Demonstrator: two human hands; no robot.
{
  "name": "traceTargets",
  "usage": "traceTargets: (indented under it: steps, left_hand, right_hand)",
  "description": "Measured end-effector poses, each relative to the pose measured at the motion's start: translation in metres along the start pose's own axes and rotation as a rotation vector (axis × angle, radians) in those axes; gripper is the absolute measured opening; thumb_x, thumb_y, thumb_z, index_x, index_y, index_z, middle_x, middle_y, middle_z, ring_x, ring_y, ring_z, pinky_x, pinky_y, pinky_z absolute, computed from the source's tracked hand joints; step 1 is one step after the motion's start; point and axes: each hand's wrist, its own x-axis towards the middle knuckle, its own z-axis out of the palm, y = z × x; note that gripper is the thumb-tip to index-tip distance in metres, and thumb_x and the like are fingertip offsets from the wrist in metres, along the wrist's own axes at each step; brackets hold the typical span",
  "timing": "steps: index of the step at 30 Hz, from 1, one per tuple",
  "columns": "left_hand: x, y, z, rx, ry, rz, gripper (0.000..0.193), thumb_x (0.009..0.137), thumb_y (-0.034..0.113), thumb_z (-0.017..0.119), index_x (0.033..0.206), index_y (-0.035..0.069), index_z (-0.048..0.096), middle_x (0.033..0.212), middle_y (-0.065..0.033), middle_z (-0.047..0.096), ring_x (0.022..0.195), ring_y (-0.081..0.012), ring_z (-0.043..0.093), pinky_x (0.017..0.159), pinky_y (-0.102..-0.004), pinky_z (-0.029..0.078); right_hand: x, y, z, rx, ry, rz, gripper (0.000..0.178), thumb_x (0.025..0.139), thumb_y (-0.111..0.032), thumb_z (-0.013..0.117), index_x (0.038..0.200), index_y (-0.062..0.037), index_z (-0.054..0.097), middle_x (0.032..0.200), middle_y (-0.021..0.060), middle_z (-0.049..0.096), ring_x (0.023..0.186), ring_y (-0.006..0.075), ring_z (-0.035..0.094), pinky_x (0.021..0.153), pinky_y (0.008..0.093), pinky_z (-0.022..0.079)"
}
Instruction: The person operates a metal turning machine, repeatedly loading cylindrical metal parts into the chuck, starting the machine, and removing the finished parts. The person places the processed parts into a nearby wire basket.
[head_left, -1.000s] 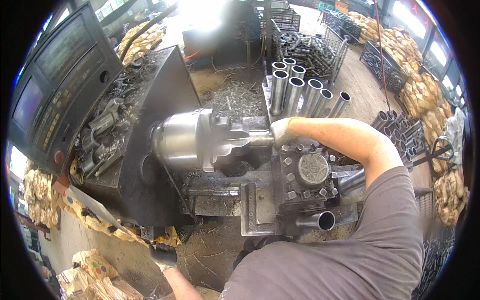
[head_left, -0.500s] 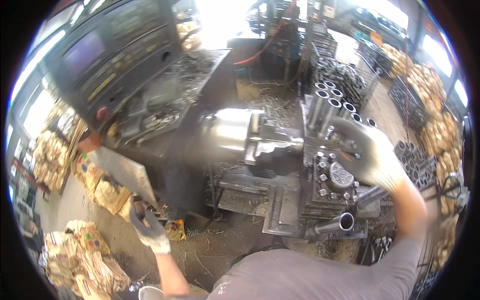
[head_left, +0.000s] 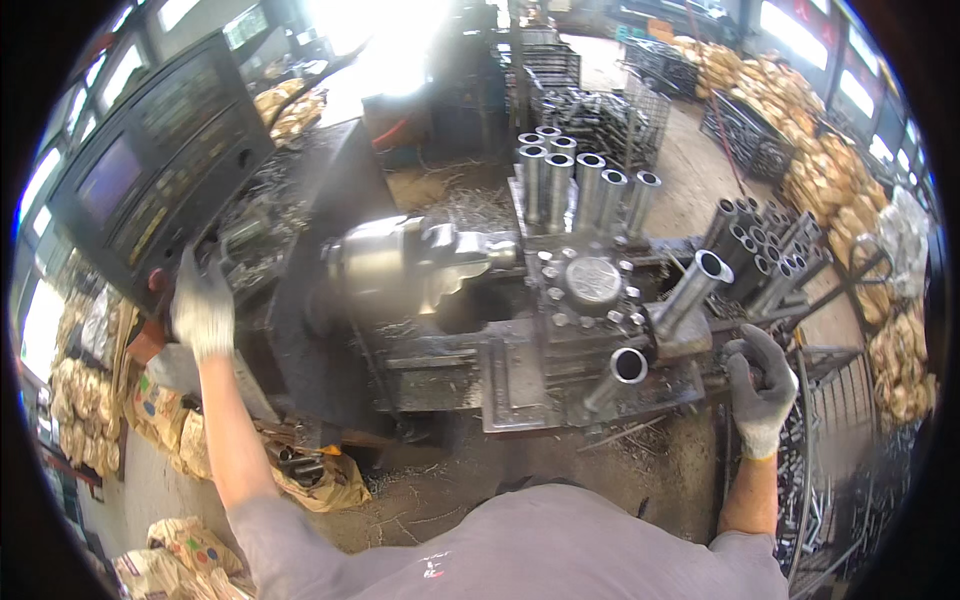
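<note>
My left hand, in a white knit glove, reaches up to the lower edge of the dark control panel, beside a red knob. Its fingers look stretched out, though somewhat blurred, and nothing shows in them. My right hand, gloved with a grey palm, hangs low at the right, apart from the machine. Its fingers curl loosely, with a gap at the thumb and no object visible. Between my hands lies a lathe, its shiny chuck smeared as if turning. To the right of the chuck is the bolted tool post.
Several steel tubes stand upright behind the tool post. More tubes are bundled at the right, and single tubes tilt near the post. A wire cage borders my right side. Sacks lie at lower left.
My left hand has risen from low at the left to the control panel. My right hand has moved from over the tool post, near the standing tubes, down to the right. The view has shifted.
</note>
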Motion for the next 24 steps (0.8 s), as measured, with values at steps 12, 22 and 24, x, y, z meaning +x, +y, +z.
traceTargets:
  steps: [12,22,24]
  left_hand:
    - [-0.479,0.195,-0.165,-0.622,-1.149,-0.643,0.027,0.098,0.027,0.069,0.117,0.011,0.079,0.104,-0.0199,0.08,0.099,-0.0345,0.079,0.087,-0.042,0.061]
    - [-0.719,0.134,-0.342,-0.176,-1.084,-1.377,0.039,0.095,0.039,0.071,0.122,0.012,0.078,0.115,-0.0217,0.079,0.113,-0.0392,0.075,0.098,-0.0448,0.059]
    - [-0.822,0.139,-0.411,-0.091,-0.921,-1.6,0.04,0.093,0.039,0.069,0.119,0.01,0.08,0.116,-0.0198,0.08,0.113,-0.037,0.076,0.098,-0.0449,0.059]
  right_hand:
    - [0.091,0.158,0.085,-0.048,-0.303,0.224,0.043,0.086,-0.024,0.089,0.116,0.0001,0.069,0.101,0.0181,0.08,0.089,0.0236,0.077,0.08,0.0407,0.06]
    - [0.028,-0.073,0.123,0.456,-0.173,-0.601,0.04,0.091,0.0,0.08,0.128,0.0114,0.069,0.135,0.0196,0.072,0.121,0.0302,0.071,0.103,0.0403,0.058]
    - [-0.027,-0.13,0.138,0.552,-0.331,-0.771,0.038,0.09,0.001,0.077,0.127,0.0079,0.071,0.126,0.0191,0.076,0.116,0.0302,0.073,0.104,0.0424,0.058]
